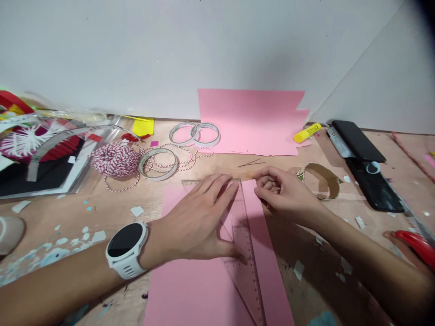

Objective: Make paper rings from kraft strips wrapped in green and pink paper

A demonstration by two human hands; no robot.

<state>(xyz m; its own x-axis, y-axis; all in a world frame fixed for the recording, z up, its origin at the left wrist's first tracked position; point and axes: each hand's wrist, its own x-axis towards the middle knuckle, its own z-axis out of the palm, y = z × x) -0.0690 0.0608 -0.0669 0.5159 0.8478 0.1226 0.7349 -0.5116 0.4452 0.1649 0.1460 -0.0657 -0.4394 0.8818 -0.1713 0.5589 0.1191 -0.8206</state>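
Note:
A sheet of pink paper (190,290) lies in front of me. On it rests a clear triangular set square (244,244), its long ruled edge running near the sheet's right side. My left hand (197,217), wearing a white watch (126,246) on the wrist, lies over the set square with fingers and thumb spread, pressing it against the paper. At the sheet's top right corner, my right hand (282,190) has its fingers curled, with thumb and forefinger pinching the paper's edge. Its other fingertips are partly hidden.
More pink sheets (251,117) lean against the white wall. Left are striped twine (115,159), a tape ring (158,164) and a plastic bag (98,131). Right are a yellow glue stick (306,133), a cardboard ring (321,181), a black phone (360,140) and red-handled scissors (416,246).

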